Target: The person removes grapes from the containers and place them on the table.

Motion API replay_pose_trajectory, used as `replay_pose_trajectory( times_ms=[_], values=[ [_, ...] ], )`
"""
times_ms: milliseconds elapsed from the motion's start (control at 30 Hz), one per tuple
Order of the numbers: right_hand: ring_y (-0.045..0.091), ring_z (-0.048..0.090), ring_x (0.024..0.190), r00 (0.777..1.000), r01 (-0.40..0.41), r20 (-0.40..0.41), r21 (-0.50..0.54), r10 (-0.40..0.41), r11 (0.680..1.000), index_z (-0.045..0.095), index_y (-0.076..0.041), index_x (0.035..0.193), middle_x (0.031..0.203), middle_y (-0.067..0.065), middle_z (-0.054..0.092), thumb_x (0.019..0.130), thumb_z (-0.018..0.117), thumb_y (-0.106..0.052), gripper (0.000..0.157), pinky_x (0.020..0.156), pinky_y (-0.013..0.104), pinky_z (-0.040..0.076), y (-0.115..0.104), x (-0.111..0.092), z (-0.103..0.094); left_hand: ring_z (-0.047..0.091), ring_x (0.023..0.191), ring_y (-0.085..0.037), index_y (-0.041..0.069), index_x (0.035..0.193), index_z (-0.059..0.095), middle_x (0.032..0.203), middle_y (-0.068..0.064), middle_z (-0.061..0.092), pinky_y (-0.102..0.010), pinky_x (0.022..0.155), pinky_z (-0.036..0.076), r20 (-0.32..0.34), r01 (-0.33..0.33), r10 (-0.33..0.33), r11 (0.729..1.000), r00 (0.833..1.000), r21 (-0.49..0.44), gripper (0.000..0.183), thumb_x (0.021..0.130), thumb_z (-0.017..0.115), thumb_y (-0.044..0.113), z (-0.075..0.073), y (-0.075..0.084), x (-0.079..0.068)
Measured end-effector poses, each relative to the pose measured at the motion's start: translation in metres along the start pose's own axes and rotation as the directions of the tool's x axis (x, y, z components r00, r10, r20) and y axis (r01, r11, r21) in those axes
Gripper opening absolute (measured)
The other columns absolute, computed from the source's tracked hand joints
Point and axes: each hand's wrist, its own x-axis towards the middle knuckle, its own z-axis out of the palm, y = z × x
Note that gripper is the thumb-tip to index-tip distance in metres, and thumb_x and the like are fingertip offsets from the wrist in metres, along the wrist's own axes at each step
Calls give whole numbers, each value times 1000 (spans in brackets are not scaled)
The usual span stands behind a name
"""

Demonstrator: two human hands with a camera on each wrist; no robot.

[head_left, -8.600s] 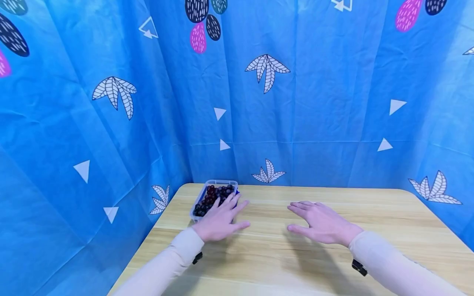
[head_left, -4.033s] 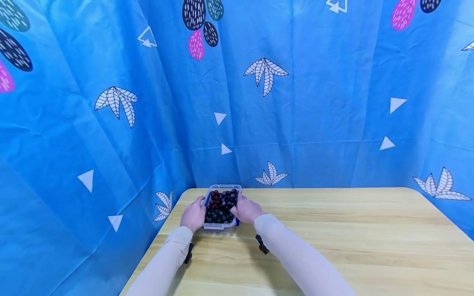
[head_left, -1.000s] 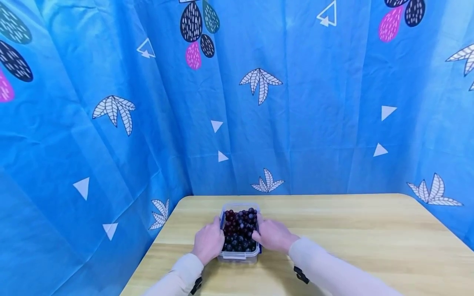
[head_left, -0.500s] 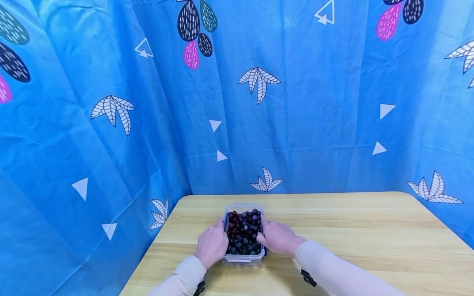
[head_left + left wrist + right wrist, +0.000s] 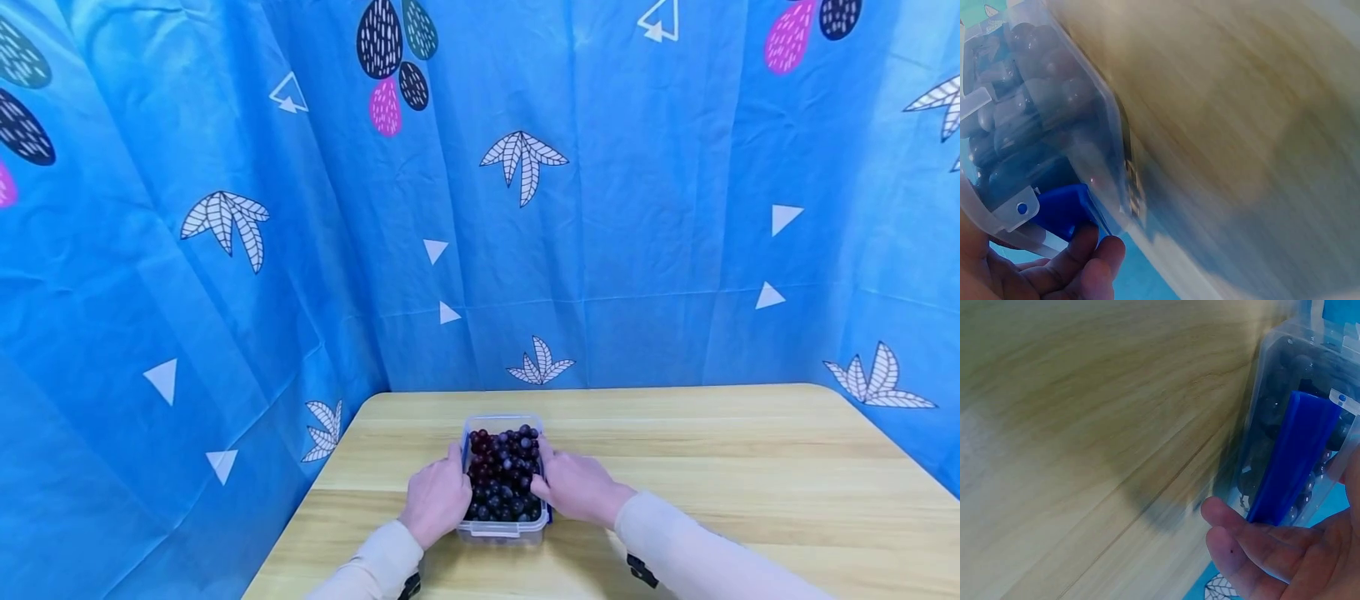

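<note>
1. The left hand (image 5: 437, 498) grips the left side of a clear plastic food container (image 5: 506, 528), its fingertips bent against a blue side latch (image 5: 1063, 209) in the left wrist view.
2. The right hand (image 5: 579, 490) grips the opposite side, thumb at the rim and fingers at the near end of a second blue latch (image 5: 1294, 456).
3. The container sits between both hands, upright, left of the middle of the wood-grain desk (image 5: 712, 475); whether its base touches the desktop or hangs just above it, I cannot tell.
4. Loose round grapes (image 5: 504, 475) fill the container (reddish ones toward the back left, dusky purple at the back right, near-black in front).
5. The container's top is open, and both blue latches hang down along its side walls.
6. Pale long sleeves cover both arms, with a black wrist mount (image 5: 641, 571) showing beneath the right cuff and another beneath the left.
7. Behind the desk and along its left hangs a blue curtain (image 5: 645, 250) printed with white leaves, triangles and coloured drops.
</note>
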Motion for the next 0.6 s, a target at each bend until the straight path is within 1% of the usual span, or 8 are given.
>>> replay_pose_trajectory(
  times_ms=[133, 333, 433, 600],
  values=[
    [5, 21, 39, 1000, 5, -10, -13, -5, 1000, 29, 12, 152, 47, -11, 34, 101, 51, -36, 73, 36, 20, 18, 0, -3, -2, 57, 56, -18, -6, 132, 54, 67, -4, 59, -34, 47, 43, -1, -5, 5, 1000, 1000, -9, 45, 92, 58, 14, 0, 3, -2],
    [5, 21, 40, 1000, 6, -29, -27, -6, 1000, 30, 12, 152, 48, -11, 33, 101, 51, -36, 73, 37, 21, 19, 0, -7, -4, 50, 51, -13, 0, 120, 57, 64, 1, 55, -31, 43, 37, -23, -23, 22, 999, 999, -28, 31, 92, 58, 12, 0, 3, -4],
    [4, 20, 40, 999, 7, -35, -33, -8, 999, 31, 13, 151, 47, -11, 32, 101, 51, -37, 73, 37, 20, 18, 0, -9, -4, 49, 51, -12, 2, 116, 57, 65, 1, 55, -30, 43, 36, -35, -36, 35, 999, 999, -33, 27, 91, 58, 11, 1, 4, -4],
    [4, 19, 39, 999, 12, -41, -38, -13, 999, 33, 13, 150, 46, -12, 31, 101, 51, -36, 72, 36, 19, 16, 0, -12, -4, 48, 51, -13, 5, 112, 56, 65, 2, 54, -30, 44, 36, -37, -38, 36, 998, 999, -44, 22, 91, 58, 11, 3, 3, -4]
  ],
)
